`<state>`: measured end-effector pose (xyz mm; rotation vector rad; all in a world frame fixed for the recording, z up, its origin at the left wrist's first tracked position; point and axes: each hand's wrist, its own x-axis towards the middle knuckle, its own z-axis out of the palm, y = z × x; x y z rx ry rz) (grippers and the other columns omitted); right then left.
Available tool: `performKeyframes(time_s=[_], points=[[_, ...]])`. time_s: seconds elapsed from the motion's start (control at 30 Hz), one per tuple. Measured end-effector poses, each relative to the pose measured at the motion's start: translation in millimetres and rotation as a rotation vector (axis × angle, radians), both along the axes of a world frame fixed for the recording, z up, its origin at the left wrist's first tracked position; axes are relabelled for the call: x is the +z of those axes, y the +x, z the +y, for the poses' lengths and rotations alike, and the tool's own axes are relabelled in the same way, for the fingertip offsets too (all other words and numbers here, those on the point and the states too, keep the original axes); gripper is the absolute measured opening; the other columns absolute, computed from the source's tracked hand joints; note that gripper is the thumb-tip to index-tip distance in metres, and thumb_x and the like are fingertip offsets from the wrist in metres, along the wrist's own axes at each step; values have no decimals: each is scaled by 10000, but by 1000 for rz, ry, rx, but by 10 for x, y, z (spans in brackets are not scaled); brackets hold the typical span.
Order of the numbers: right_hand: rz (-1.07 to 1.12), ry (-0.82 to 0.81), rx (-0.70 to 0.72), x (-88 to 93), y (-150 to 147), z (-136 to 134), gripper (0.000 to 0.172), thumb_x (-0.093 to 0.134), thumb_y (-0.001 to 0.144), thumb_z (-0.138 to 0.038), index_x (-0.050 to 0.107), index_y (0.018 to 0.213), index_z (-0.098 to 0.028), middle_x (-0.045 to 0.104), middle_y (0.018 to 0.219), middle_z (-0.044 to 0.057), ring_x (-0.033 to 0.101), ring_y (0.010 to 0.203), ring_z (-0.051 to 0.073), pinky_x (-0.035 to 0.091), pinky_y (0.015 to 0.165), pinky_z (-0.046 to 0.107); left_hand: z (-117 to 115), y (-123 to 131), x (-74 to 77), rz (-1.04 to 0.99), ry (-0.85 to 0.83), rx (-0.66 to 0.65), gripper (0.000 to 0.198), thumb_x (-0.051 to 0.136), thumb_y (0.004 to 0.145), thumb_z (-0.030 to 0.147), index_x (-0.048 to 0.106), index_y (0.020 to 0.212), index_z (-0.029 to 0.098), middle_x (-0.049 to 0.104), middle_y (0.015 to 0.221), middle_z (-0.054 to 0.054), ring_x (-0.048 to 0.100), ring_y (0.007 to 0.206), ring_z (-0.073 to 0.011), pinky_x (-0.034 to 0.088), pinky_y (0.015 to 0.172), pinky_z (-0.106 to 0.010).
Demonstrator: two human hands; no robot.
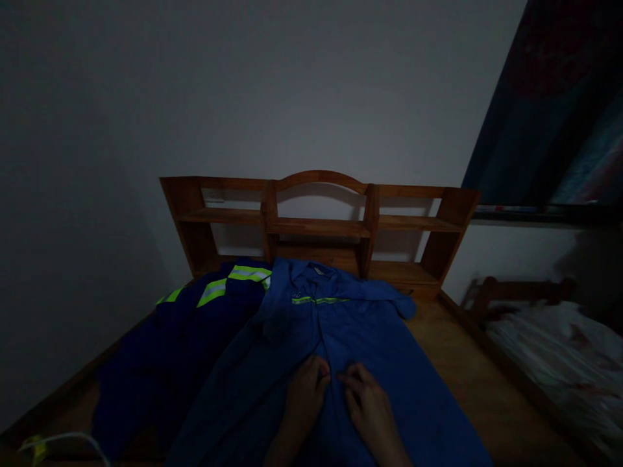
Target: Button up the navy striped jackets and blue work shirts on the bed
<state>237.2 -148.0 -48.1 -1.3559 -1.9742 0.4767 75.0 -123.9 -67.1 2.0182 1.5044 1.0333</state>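
A blue work garment [384, 344] lies spread out face up, its collar toward the wooden shelf and a yellow-green stripe across its chest. Over its front opening, left of the centre line, my left hand [309, 389] has thumb and forefinger pressed together at the cloth edge. Just right of that line is my right hand [364, 395], its fingers bent and drawn together low over the cloth; the dim light hides whether they grip any fabric. A small gap separates the two hands. To the left lies a darker blue garment [170, 350] with yellow and silver reflective bands, partly beside the first one.
Behind the garments stands a wooden shelf unit [318, 227] against the wall. A pale cable [68, 436] shows at the lower left. On the right, beyond the wooden surface's raised edge [506, 370], are white crumpled bedding [564, 350] and a dark curtain [549, 117].
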Motion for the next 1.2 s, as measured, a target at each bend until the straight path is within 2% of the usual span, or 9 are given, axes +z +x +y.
performKeyframes(time_s=[0.13, 0.3, 0.37, 0.5, 0.6, 0.7, 0.93, 1.03, 1.2], points=[[65, -25, 33, -20, 9, 36, 395, 417, 844, -114, 630, 1132, -280, 560, 987, 60, 560, 917, 166, 446, 819, 263, 9, 21, -39, 8, -1, 36, 145, 378, 863, 220, 520, 885, 200, 582, 866, -41, 555, 829, -183, 399, 779, -291], [384, -85, 88, 39, 103, 119, 323, 460, 885, -240, 610, 1170, -227, 582, 1003, 70, 566, 917, 156, 461, 807, 254, -16, -9, -17, -117, -58, 70, 146, 353, 892, 286, 474, 867, 207, 575, 831, -21, 560, 768, -168, 401, 716, -269], [444, -99, 101, 98, 85, 139, 320, 479, 884, -282, 613, 1166, -212, 597, 1000, 72, 573, 906, 155, 465, 802, 256, -22, -16, 27, -181, -64, 65, 141, 373, 882, 289, 479, 843, 206, 573, 804, -12, 562, 750, -162, 400, 702, -260], [442, -82, 98, 180, -95, 128, 275, 498, 873, -298, 669, 1068, -203, 634, 934, 69, 593, 839, 161, 480, 753, 266, -11, 27, 167, -322, -77, 63, 114, 393, 835, 195, 503, 804, 194, 576, 753, -8, 563, 716, -151, 407, 674, -243], [436, -33, 6, 156, -229, 93, 270, 495, 876, -314, 677, 1038, -199, 647, 934, 78, 600, 834, 172, 480, 746, 278, -13, 86, 218, -417, -84, 89, 120, 404, 820, 179, 518, 785, 186, 589, 731, -12, 575, 701, -149, 419, 662, -238], [441, -8, -83, 69, -284, 77, 271, 500, 872, -345, 678, 1006, -190, 655, 936, 81, 605, 828, 176, 476, 743, 281, -41, 122, 155, -475, -78, 87, 123, 415, 825, 194, 535, 797, 183, 606, 750, -17, 592, 726, -151, 433, 684, -242], [404, -15, -116, -55, -293, 132, 179, 548, 834, -313, 657, 899, -186, 646, 874, 43, 591, 777, 153, 455, 713, 256, -56, 87, -59, -548, -100, 90, 162, 424, 850, 240, 568, 878, 172, 639, 835, -39, 614, 785, -154, 455, 718, -250], [393, -2, -126, -59, -301, 147, 156, 540, 828, -277, 636, 901, -178, 636, 880, 45, 584, 779, 152, 447, 709, 255, -57, 76, -58, -533, -92, 99, 185, 417, 861, 263, 577, 877, 170, 642, 833, -41, 612, 791, -157, 453, 722, -253], [357, -5, -111, -82, -307, 147, 149, 509, 838, -260, 611, 910, -179, 628, 868, 44, 576, 770, 153, 441, 701, 253, -124, 88, 47, -477, -92, 123, 261, 411, 884, 369, 582, 836, 177, 637, 788, -32, 598, 736, -156, 442, 696, -253]])
